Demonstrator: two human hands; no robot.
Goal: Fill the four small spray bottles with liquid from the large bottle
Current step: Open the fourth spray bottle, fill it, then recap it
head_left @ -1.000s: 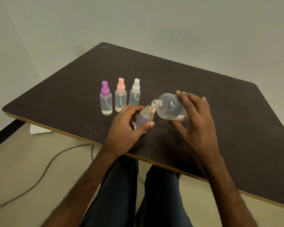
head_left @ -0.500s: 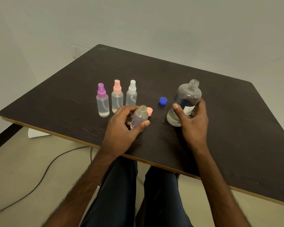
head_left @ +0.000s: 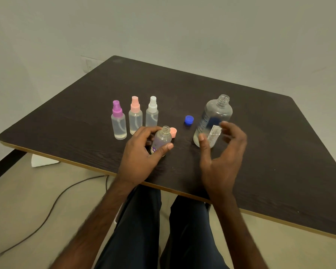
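Right hand [head_left: 221, 152] now off large bottle [head_left: 213, 121], fingers apart; left hand [head_left: 142, 152] clamps open fourth bottle [head_left: 161, 140] near table [head_left: 279, 152] front edge. We judge pouring done; next, pick up peach sprayer top [head_left: 173, 132].

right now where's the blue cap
In the head view the blue cap lies on the table, right of centre, between the large bottle and the white-topped spray bottle.

Left hand [head_left: 142, 152] around uncapped bottle [head_left: 161, 140]
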